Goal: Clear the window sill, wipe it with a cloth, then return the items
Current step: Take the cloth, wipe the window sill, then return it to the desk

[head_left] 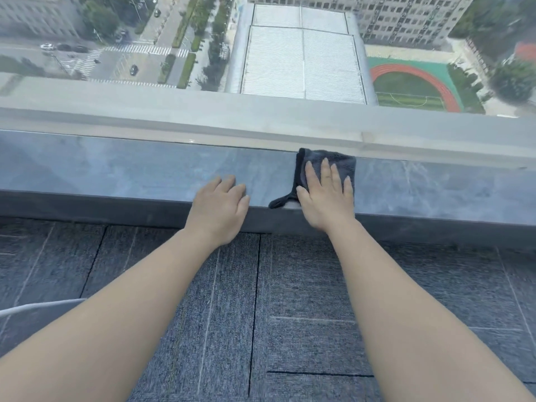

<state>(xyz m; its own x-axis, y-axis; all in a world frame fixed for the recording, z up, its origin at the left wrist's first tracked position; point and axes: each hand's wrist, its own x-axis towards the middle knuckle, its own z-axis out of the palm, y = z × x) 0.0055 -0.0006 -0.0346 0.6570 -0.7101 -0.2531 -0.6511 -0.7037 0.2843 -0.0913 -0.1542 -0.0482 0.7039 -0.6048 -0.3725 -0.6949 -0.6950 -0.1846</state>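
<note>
no legible text, label, brand, number or sign anywhere in view. checked the cloth (327, 163), the window sill (145, 172), the carpet tiles (232, 314) and the buildings and street seen through the glass: nothing readable on any of them. road markings outside are plain stripes only, no characters.

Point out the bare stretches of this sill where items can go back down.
The window sill is bare from the left hand out to the picture's left edge, and from the cloth under the right hand out to the right edge. Only the middle is crowded, with a narrow gap between the hands.
</note>
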